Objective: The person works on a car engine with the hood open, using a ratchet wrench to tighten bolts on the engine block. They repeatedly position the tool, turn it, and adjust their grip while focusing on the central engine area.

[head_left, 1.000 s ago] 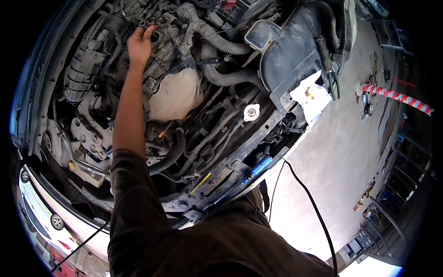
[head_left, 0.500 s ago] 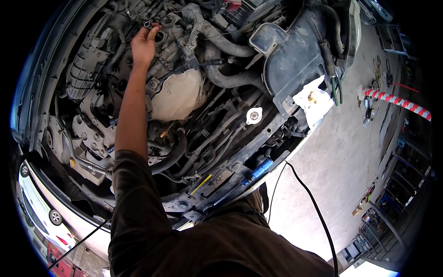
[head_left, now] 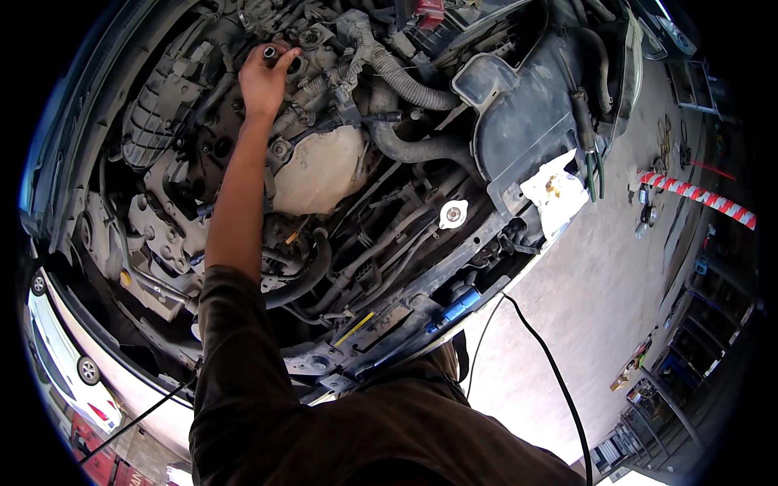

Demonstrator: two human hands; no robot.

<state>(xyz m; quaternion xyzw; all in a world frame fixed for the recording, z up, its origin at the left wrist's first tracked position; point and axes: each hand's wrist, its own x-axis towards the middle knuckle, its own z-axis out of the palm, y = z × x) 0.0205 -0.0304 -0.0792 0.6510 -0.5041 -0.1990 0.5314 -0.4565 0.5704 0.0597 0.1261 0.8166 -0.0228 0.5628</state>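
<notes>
Head view: the engine bay is reached into by the L hand, the bare forearm being stretched over its L half from the near edge. A small, dark socket-like pc. is gripped btwn thumb and fingers, approx. at the far edge, w/ its round open end turned up. For the R hand, out of view, finger state can't be told.

Just R of the L hand, engine parts are crossed by a ribbed hose; below it, a beige panel is seen. The R side is filled by a black plastic box. By the near R corner, 1 white sheet w/ brown stains is laid, w/ green handles just beside it. Along the near edge, 1 silver cap w/ 2 ears and 1 blue cylindrical item are placed. On the floor, beyond the R edge, a red-and-white striped tube is seen.
</notes>
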